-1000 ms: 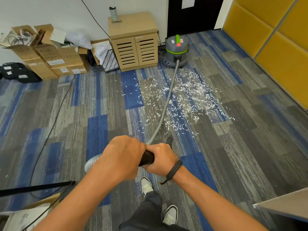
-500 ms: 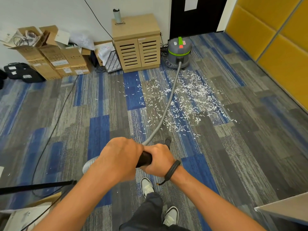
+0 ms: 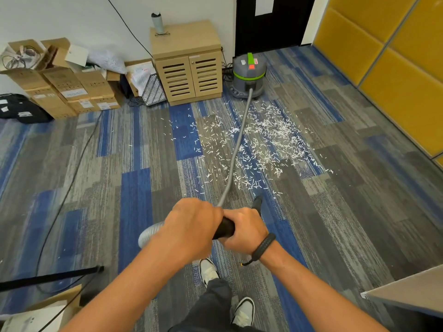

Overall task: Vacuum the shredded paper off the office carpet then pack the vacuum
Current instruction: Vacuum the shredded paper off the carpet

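While both hands grip the vacuum's black handle (image 3: 225,230), the left hand (image 3: 191,226) wraps around its near end, where the ribbed grey hose (image 3: 237,149) joins, and the right hand (image 3: 244,227) curls around it just beside the left, a dark band (image 3: 263,245) on that wrist. Past the right hand the handle runs on into a black nozzle (image 3: 257,203) that points down toward the carpet (image 3: 347,212); whether its tip touches the floor I cannot tell. From the hands the hose loops out to the left, then runs away across the floor to the vacuum (image 3: 249,75), a grey drum with a green band that stands by the dark door (image 3: 273,22), just right of a slatted wooden cabinet (image 3: 189,65). Shredded paper (image 3: 268,140) lies scattered on the carpet between the hands and the vacuum, thickest to the right of the hose, thinner on the left; the nearest scraps lie just beyond the nozzle. Cardboard boxes (image 3: 62,89) are stacked along the wall at far left, beside a black bag (image 3: 21,109). A black cable (image 3: 72,178) trails over the carpet on the left. Yellow panels (image 3: 388,56) line the right wall. Two white shoes (image 3: 243,310) show at the bottom edge.
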Demonstrator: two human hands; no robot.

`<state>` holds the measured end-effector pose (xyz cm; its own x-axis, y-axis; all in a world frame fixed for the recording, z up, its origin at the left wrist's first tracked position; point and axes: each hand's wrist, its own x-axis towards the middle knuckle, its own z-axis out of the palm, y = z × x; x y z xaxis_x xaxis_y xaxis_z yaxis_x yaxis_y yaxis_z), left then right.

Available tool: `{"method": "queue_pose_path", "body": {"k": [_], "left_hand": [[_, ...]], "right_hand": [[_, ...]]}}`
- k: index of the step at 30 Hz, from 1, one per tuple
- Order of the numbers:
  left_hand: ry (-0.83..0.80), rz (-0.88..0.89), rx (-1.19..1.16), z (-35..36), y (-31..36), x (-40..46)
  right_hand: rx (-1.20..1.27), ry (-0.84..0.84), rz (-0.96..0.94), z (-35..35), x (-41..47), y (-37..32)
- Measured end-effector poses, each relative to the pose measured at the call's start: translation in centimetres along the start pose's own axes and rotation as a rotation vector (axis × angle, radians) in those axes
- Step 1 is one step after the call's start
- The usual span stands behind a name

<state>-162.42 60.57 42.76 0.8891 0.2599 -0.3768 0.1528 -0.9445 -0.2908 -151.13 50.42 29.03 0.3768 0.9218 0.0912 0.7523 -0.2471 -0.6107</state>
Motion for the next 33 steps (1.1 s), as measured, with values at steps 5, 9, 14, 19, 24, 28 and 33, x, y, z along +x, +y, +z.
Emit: {"method": "queue_pose_path", "body": {"k": [5, 9, 14, 19, 24, 28, 33], "left_hand": [[0.018, 0.037, -0.070, 2.2, 1.8, 3.2], [-0.008, 0.069, -0.117, 3.3, 2.5, 5.1], [0.005, 0.073, -0.108, 3.6, 2.1, 4.6], [-0.011, 0.044, -0.055, 2.8, 1.1, 3.0], [-0.016, 0.042, -0.050, 2.7, 0.1, 2.4], [0.009, 0.071, -0.074, 2.9, -0.2, 2.8], [0.025, 0.088, -0.121, 3.2, 0.2, 3.5]], "right_hand": [[-0.063, -0.053, 0.080, 0.3, -0.1, 3.6], [-0.086, -0.057, 0.129, 0.9, -0.6, 5.3], [-0.061, -0.037, 0.110, 1.4, -0.7, 4.7], [-0.034, -0.009, 0.050, 1.9, 0.1, 3.0], [-0.017, -0.005, 0.032, 2.2, 0.6, 2.4], [-0.010, 0.034, 0.063, 2.0, 0.0, 2.2], [-0.035, 0.030, 0.097, 1.8, -0.8, 2.9]]}}
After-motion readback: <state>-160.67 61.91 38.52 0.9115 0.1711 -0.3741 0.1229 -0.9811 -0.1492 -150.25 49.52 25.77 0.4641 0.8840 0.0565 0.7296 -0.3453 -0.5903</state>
